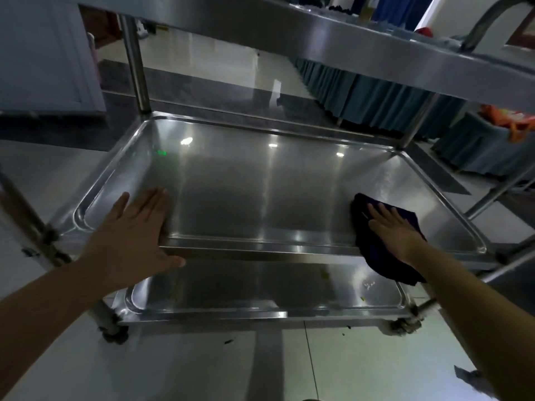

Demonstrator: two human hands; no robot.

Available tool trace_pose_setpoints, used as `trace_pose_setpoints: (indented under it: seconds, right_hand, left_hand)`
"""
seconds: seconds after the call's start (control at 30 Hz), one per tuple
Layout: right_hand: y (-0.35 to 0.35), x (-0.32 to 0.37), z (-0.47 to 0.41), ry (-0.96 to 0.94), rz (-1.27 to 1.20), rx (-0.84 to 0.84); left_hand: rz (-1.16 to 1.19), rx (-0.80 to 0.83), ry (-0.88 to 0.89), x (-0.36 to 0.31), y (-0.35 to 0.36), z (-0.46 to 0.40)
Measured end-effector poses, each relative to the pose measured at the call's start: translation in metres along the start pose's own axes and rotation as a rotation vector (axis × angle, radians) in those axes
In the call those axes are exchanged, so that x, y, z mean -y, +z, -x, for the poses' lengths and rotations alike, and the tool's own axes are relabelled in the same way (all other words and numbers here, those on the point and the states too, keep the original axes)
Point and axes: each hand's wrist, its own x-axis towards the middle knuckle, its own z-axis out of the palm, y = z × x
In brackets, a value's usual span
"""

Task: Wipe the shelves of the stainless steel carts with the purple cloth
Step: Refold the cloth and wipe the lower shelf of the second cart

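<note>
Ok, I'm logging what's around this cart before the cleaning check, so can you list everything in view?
Stainless steel cart: one, silver, centre, three shelves.
Top shelf: one, silver, overhead.
Middle shelf: one, silver, centre, under both hands.
Bottom shelf: one, silver, below, with a few small specks.
Purple cloth: one, dark purple, right side of the middle shelf, draped over its front edge.
Caster wheels: two visible, dark, front corners.
Skirted tables: teal skirts, background right.
Orange item: one, far right, too blurred to identify.
Tiled floor: light grey, beneath.
Left hand: flat on the middle shelf's front left.
Right hand: flat, pressing the cloth.
</note>
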Motion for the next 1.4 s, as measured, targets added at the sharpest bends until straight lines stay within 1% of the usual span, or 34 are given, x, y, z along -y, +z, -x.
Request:
trace_pose_setpoints:
  seconds: [0.07,0.1,0.17,0.23,0.3,0.43,0.53,0.6,0.67,0.77,1.0,1.07,1.1,1.17,1.23,1.3,1.4]
  right_hand:
    - [-0.004,0.001,-0.011,0.040,-0.042,0.033]
    - [-0.008,0.011,-0.017,0.054,-0.102,0.032]
    - [-0.019,0.043,-0.032,0.058,-0.232,-0.001]
    - [-0.033,0.087,-0.047,0.015,-0.313,-0.069]
    - [-0.051,0.141,-0.059,-0.075,-0.355,-0.128]
    - [-0.088,0.248,-0.065,-0.328,-0.425,-0.168]
    - [-0.102,0.288,-0.061,-0.437,-0.445,-0.174]
    - [-0.102,0.285,-0.063,-0.471,-0.451,-0.173]
    - [-0.097,0.263,-0.067,-0.458,-0.443,-0.183]
    - [-0.083,0.212,-0.082,-0.349,-0.422,-0.185]
    - [-0.038,0.063,-0.091,-0.102,-0.082,-0.145]
    - [-0.029,0.035,-0.085,-0.033,-0.058,-0.130]
    - [-0.027,0.029,-0.084,0.000,-0.085,-0.121]
    - [-0.028,0.032,-0.085,0.081,-0.218,-0.091]
    - [-0.034,0.051,-0.089,0.115,-0.310,-0.075]
    - [-0.045,0.085,-0.094,0.053,-0.306,-0.094]
    - [-0.072,0.168,-0.099,-0.118,-0.322,-0.148]
  left_hand:
    - [0.007,-0.007,0.024,-0.002,-0.001,-0.001]
    - [0.011,-0.002,0.033,-0.003,-0.001,-0.001]
    - [0.011,-0.001,0.034,-0.002,0.001,-0.002]
    - [0.000,-0.009,0.034,-0.001,0.003,-0.003]
    - [-0.015,-0.010,0.041,-0.001,0.005,-0.003]
    - [-0.023,-0.028,0.017,0.000,0.007,-0.004]
    - [-0.039,-0.056,-0.024,0.001,0.009,-0.004]
    - [-0.041,-0.037,-0.050,0.002,0.009,-0.004]
    - [-0.024,-0.069,-0.046,0.002,0.011,-0.004]
    - [-0.008,-0.080,-0.030,0.003,0.014,-0.004]
    - [-0.047,-0.083,-0.028,0.007,0.021,-0.006]
    - [-0.054,-0.096,-0.011,0.006,0.022,-0.006]
    - [-0.060,-0.104,-0.003,0.005,0.023,-0.006]
    - [-0.072,-0.127,0.004,0.003,0.024,-0.006]
    - [-0.066,-0.126,0.008,0.002,0.022,-0.005]
    - [-0.058,-0.135,0.018,0.001,0.019,-0.005]
    - [-0.039,-0.188,0.042,0.001,0.020,-0.004]
